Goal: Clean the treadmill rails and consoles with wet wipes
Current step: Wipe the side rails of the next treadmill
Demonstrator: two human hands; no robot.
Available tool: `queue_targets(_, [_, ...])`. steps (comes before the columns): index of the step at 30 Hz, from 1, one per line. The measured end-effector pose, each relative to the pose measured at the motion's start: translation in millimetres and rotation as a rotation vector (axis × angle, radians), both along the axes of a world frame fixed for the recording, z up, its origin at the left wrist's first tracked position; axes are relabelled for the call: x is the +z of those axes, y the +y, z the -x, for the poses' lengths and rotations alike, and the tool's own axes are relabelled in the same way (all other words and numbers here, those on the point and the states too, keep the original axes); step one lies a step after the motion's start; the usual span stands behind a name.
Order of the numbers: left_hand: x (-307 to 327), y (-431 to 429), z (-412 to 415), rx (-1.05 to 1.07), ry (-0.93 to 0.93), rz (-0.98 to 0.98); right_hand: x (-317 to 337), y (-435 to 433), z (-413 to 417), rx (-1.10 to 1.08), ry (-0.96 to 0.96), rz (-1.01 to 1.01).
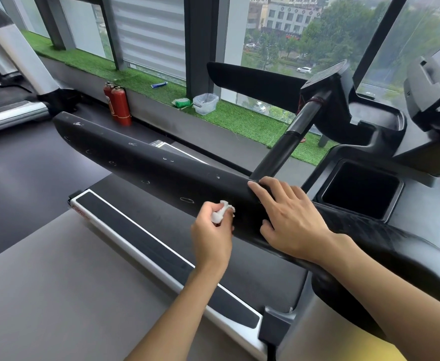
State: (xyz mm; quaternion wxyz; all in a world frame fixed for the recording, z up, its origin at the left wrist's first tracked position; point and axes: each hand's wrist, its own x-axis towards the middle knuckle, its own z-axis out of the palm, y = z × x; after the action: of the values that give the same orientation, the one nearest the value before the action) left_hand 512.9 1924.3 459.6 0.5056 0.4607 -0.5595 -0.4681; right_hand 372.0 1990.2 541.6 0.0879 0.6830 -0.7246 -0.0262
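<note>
A long black padded treadmill rail (140,162) runs from the upper left down to the lower right, with scuffs and small white marks on it. My left hand (212,235) grips a crumpled white wet wipe (222,212) and holds it against the rail's near side. My right hand (289,220) rests on top of the rail just to the right, fingers spread flat, near where a black tube handle (289,136) joins it. The console (422,113) with a square cup holder (362,188) stands at the right.
The treadmill's side step (146,238) and belt lie below the rail. Two red fire extinguishers (118,104) stand by the window ledge, which carries green turf, a clear plastic tub (205,103) and a green pack. Another treadmill (10,82) stands at the far left.
</note>
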Motion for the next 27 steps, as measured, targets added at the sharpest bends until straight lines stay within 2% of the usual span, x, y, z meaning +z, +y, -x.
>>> queue_targets(4, [6.3, -7.4, -1.1, 0.023, 0.005, 0.033, 4.4, -8.9, -7.6, 0.024, 0.004, 0.047])
queue_targets(6, [10.3, -6.3, 0.8, -0.041, -0.025, 0.094, 5.7, -18.3, -12.9, 0.062, -0.039, 0.063])
queue_targets(9, [15.1, -10.4, 1.1, -0.031, -0.009, 0.099, 5.1, -31.8, -15.6, 0.107, -0.09, 0.019])
queue_targets(13, [11.7, -17.0, -2.9, -0.014, -0.03, 0.112, 0.4, -34.8, -13.2, 0.108, -0.048, -0.028])
queue_targets(23, [-9.4, -11.4, -6.7, 0.065, 0.066, -0.077, -2.5, -53.7, -23.3, 0.15, -0.055, 0.034])
queue_targets(27, [-18.1, -6.6, -7.1, 0.031, 0.015, -0.097, -5.3, -53.3, -26.1, 0.13, -0.02, 0.045])
